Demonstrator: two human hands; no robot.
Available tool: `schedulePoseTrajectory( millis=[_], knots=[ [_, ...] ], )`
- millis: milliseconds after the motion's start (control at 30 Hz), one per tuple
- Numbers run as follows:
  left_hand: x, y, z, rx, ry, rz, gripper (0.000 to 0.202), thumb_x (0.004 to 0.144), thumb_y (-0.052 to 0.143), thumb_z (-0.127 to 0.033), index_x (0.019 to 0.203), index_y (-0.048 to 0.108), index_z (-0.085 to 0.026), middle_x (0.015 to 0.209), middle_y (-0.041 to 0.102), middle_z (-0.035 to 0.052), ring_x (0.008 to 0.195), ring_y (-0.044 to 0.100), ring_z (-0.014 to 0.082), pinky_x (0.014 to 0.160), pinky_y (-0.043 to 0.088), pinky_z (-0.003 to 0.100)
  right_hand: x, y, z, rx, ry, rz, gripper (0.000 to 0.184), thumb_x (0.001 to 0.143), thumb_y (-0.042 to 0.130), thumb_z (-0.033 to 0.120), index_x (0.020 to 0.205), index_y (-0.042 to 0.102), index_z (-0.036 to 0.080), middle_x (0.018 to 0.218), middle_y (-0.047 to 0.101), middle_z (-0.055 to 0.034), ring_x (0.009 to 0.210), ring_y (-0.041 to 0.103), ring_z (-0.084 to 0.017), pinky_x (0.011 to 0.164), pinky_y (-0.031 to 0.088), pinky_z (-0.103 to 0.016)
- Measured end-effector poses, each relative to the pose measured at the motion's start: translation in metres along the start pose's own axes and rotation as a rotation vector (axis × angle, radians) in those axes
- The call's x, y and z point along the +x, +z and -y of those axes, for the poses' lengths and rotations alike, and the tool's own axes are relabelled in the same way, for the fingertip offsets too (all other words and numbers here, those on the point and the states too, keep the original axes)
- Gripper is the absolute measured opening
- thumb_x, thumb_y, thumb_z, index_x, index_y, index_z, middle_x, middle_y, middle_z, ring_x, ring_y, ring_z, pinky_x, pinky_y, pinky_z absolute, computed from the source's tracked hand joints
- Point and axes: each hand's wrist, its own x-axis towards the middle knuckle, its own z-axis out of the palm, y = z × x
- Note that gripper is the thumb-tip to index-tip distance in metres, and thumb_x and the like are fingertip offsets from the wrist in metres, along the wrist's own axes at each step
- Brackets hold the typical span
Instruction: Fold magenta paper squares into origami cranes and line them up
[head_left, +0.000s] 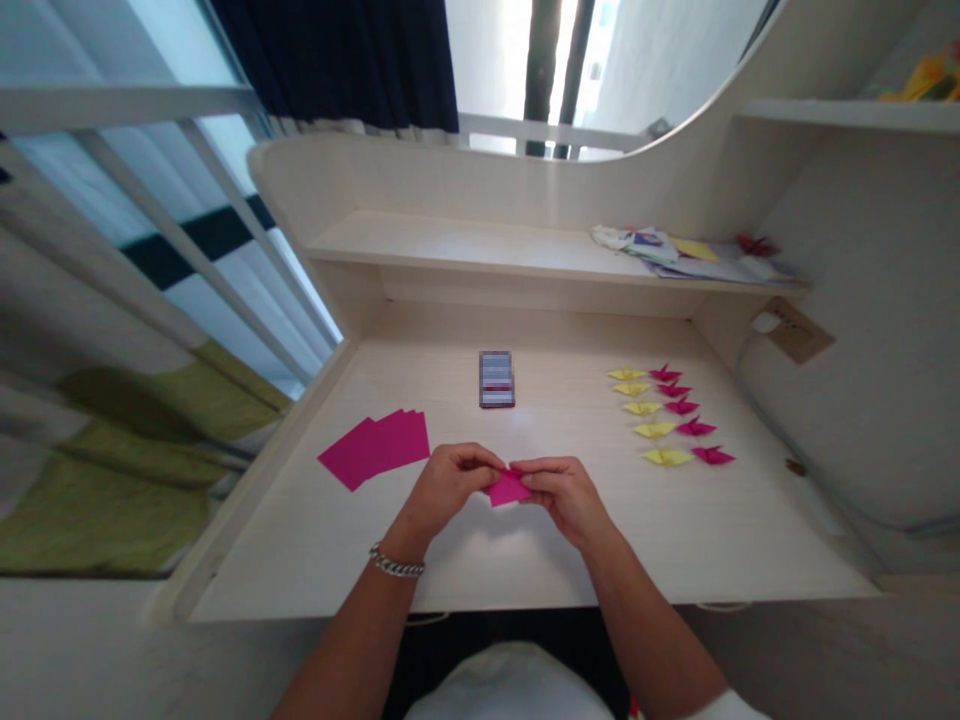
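A small folded piece of magenta paper [508,488] is pinched between both my hands just above the pale wooden desk [712,540]. My left hand [448,483] grips its left side with fingers curled; a silver bracelet sits on that wrist. My right hand [564,490] pinches its right side. A fanned stack of flat magenta sheets [375,447] lies to the left of my hands.
A phone [496,379] lies at the desk's centre back. Right of it stand two rows of folded paper figures, yellow [645,408] and magenta [686,405]. Papers [690,255] clutter the raised shelf at the right. A white crib rail [172,240] runs along the left.
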Motion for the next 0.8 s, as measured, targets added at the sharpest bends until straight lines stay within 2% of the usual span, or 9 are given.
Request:
schedulePoseTrajectory(
  millis=[167, 300, 500, 800],
  knots=[
    [0.000, 0.001, -0.003, 0.079, 0.020, 0.016, 0.013, 0.066, 0.062, -0.013, 0.074, 0.073, -0.015, 0.062, 0.067, 0.0018, 0.058, 0.058, 0.0128, 0.055, 0.045, 0.022, 0.000, 0.000, 0.004, -0.020, -0.011, 0.066, 0.021, 0.061, 0.071, 0.023, 0.078, 0.075, 0.012, 0.070, 0.070, -0.0069, 0.062, 0.062, -0.015, 0.061, 0.053, -0.029],
    [0.000, 0.002, -0.004, 0.149, 0.049, 0.048, 0.015, 0.067, 0.060, -0.012, 0.073, 0.073, -0.016, 0.065, 0.069, 0.0015, 0.059, 0.059, 0.0129, 0.056, 0.046, 0.022, 0.001, 0.006, 0.004, -0.071, -0.011, 0.028, 0.021, 0.063, 0.073, 0.032, 0.074, 0.074, 0.014, 0.066, 0.068, -0.0040, 0.058, 0.060, -0.014, 0.057, 0.052, -0.029],
    [0.000, 0.003, 0.001, 0.106, 0.041, 0.024, 0.012, 0.067, 0.064, -0.014, 0.076, 0.072, -0.015, 0.069, 0.070, 0.0028, 0.062, 0.061, 0.0135, 0.058, 0.048, 0.022, 0.002, 0.009, 0.000, -0.107, 0.002, -0.018, 0.025, 0.052, 0.081, 0.028, 0.071, 0.073, 0.015, 0.064, 0.068, -0.0029, 0.055, 0.059, -0.013, 0.057, 0.050, -0.029],
    [-0.001, 0.004, 0.000, 0.023, -0.024, 0.013, 0.010, 0.068, 0.064, -0.013, 0.075, 0.071, -0.014, 0.065, 0.069, 0.0021, 0.058, 0.061, 0.0123, 0.057, 0.050, 0.022, 0.004, 0.004, -0.003, -0.145, -0.027, -0.008, 0.020, 0.055, 0.079, 0.027, 0.070, 0.074, 0.014, 0.063, 0.068, -0.0033, 0.053, 0.055, -0.011, 0.053, 0.044, -0.025]
  ],
)
